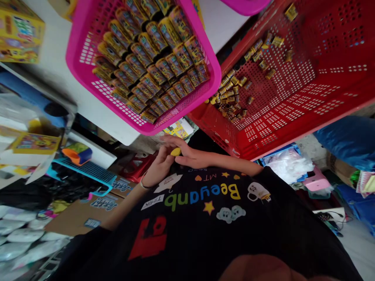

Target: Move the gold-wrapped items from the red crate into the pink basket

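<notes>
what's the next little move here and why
Probably set the small yellow piece held between the left hand and right hand into the red plastic basket. A loose pile of small gold items lies there with plenty of room, while the pink basket looks tightly packed.

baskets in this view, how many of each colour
pink: 2 (large pink basket, corner of a second pink basket)
red: 1 (red basket)
total: 3
</notes>
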Tool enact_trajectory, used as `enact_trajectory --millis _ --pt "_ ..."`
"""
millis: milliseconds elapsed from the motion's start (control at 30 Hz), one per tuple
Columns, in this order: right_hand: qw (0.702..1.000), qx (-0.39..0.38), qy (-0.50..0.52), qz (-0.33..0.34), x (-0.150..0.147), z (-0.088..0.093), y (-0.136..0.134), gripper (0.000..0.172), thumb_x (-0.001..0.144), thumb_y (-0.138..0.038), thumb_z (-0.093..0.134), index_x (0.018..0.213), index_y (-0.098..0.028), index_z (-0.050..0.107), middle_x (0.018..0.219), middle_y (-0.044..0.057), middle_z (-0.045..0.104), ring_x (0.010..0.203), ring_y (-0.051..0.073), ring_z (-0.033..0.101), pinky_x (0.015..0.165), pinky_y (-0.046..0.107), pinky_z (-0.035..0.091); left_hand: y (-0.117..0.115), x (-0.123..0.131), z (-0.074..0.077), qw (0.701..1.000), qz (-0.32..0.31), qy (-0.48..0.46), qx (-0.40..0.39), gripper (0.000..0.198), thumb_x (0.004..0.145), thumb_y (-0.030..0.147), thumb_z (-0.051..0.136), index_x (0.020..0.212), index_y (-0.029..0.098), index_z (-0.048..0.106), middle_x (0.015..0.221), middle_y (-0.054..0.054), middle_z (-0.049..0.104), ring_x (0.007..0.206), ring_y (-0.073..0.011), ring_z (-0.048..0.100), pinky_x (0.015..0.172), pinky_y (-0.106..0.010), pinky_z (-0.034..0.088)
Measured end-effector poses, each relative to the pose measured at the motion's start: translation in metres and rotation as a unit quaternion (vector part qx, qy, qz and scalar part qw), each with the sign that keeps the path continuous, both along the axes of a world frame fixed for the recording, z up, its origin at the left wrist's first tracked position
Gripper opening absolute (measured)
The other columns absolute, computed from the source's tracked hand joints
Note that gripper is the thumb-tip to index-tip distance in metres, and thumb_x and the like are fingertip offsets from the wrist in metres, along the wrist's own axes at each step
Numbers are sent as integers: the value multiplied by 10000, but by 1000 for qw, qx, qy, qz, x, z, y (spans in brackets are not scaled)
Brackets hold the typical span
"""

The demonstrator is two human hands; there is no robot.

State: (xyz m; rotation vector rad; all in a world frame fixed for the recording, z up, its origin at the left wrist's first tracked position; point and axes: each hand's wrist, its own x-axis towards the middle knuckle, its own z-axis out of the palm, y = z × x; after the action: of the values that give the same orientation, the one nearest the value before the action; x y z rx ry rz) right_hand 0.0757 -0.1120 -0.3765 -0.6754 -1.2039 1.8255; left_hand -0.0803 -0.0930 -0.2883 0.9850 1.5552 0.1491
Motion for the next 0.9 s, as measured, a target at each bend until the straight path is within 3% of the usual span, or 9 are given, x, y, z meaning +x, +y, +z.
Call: enact_trajectory --millis 100,167,200,267,333,433,533,700,900 --pt "991 55 -121 -23 14 -8 9 825 876 -360 734 1580 -595 375 1695 -123 460 1667 200 293 1362 441 259 3 2 4 999 21 -31 -7 617 864 790 717 1059 206 673 943 -58 726 787 -179 659 739 -320 614" --pt "958 52 -274 -61 42 -30 23 512 876 -513 725 1380 -527 633 1540 -119 619 1580 225 448 1346 447 303 4 4 8 999 32 -32 -23 563 884 730 741 1037 192 675 899 -48 736 665 -144 642 620 -275 584" --pt "916 -8 -386 -111 60 -47 33 323 947 -568 607 1241 -486 712 1392 -109 702 1474 192 556 1301 404 382 5 4 10 998 37 -29 -31 560 879 720 754 1033 188 673 884 -44 738 621 -130 631 583 -261 571" --pt "848 -112 -488 -177 98 -90 52 586 1096 -469 181 1322 -284 689 1372 88 682 1422 244 573 1273 506 408 5 4 13 998 49 -9 -42 588 848 733 778 1027 184 666 874 -39 741 585 -117 630 555 -250 570" --pt "798 -178 -544 -191 130 -137 68 673 1097 -430 73 1421 -224 625 1394 163 647 1433 306 550 1252 620 393 6 3 15 997 59 21 -49 636 812 775 780 1020 186 658 877 -37 744 588 -118 641 561 -254 585" --pt "750 -217 -622 -67 147 -197 74 584 1051 -558 414 1568 -310 526 1690 142 431 1618 427 296 1232 794 277 7 1 16 995 55 57 -68 701 784 839 750 1027 190 645 870 -37 741 588 -126 640 577 -274 595" --pt "751 -112 -637 130 136 -231 70 720 978 -479 637 1653 -359 417 1824 67 212 1683 417 90 1262 822 116 9 -2 15 992 26 74 -101 752 770 870 730 1071 188 635 897 -57 738 623 -151 658 614 -303 597" --pt "762 -99 -622 148 136 -246 73 511 1004 -184 592 1512 -243 603 1806 117 264 1665 357 190 1296 762 10 13 -3 13 986 15 89 -137 802 731 915 712 1069 195 606 870 -40 718 627 -151 644 627 -299 577" --pt "773 -226 -591 51 187 -230 62 155 909 -40 681 1052 -61 737 1406 318 645 1429 367 490 1189 726 304 19 -3 13 984 -8 100 -146 819 707 930 703 1064 198 613 908 -37 710 657 -165 652 655 -318 591"
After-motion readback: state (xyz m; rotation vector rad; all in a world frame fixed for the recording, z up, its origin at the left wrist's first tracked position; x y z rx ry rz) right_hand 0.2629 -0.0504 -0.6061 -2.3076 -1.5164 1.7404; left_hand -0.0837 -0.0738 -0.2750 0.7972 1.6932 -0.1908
